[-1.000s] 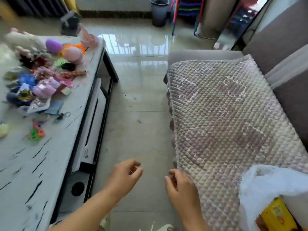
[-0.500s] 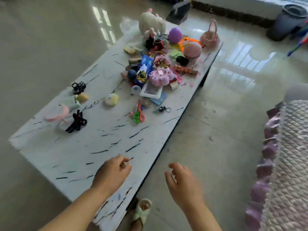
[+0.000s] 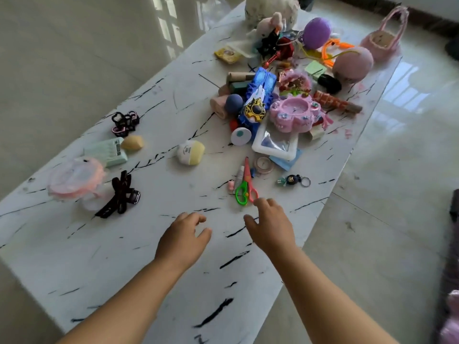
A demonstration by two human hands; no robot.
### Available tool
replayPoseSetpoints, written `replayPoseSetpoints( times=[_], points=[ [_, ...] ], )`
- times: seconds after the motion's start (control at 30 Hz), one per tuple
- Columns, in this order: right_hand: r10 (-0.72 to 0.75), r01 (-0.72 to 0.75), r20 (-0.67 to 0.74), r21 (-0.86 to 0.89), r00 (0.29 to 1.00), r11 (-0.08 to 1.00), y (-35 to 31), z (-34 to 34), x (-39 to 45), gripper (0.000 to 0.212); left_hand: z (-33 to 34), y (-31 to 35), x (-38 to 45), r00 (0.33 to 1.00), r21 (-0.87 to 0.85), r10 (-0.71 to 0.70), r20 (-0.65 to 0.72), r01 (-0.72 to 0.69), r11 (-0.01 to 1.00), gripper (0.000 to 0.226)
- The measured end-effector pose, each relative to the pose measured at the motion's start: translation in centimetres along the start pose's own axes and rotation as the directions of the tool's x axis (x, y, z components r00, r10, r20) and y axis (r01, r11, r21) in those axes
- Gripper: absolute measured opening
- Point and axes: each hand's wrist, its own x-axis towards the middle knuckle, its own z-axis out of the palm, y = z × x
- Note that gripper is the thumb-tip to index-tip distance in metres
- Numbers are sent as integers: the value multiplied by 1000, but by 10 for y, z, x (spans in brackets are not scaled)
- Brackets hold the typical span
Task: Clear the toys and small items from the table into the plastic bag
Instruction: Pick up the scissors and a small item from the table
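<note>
We are at the first reach: our right hand [image 3: 270, 224], fingers spread and empty, hovers just short of the scissors [image 3: 244, 187] on the table [image 3: 87, 256]; left hand [image 3: 185, 235] loosely open, empty. Next comes a pinch (no bag visible).

No readable text anywhere, pale green soft packet [image 3: 107, 152] at the left of the table bears a barcode label, characters too small to read

left hand [image 3: 182, 238]: forearm extended forward, palm down, fingers loosely curled, empty. right hand [image 3: 270, 225]: forearm extended forward, palm down, fingers spread and slightly bent, empty.
</note>
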Motion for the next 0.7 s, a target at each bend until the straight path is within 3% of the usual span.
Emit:
replayPoseSetpoints(
  times=[0.4, 0.53, 0.7],
  points=[
    [75, -91, -163, -91, 984, 992, 6, 51, 68, 59, 39, -9, 65, 997, 4, 77, -2, -77, 997, 39],
    [232, -218, -111, 129, 966, 967, 24, 53, 43, 73, 52, 11, 90, 992, 76, 123, -33, -120, 990, 45],
    [239, -221, -80, 187, 968, 957, 43, 58, 4, 80, 74, 46, 123, 970, 227, 181, -162, -142, 963, 44]
  ],
)
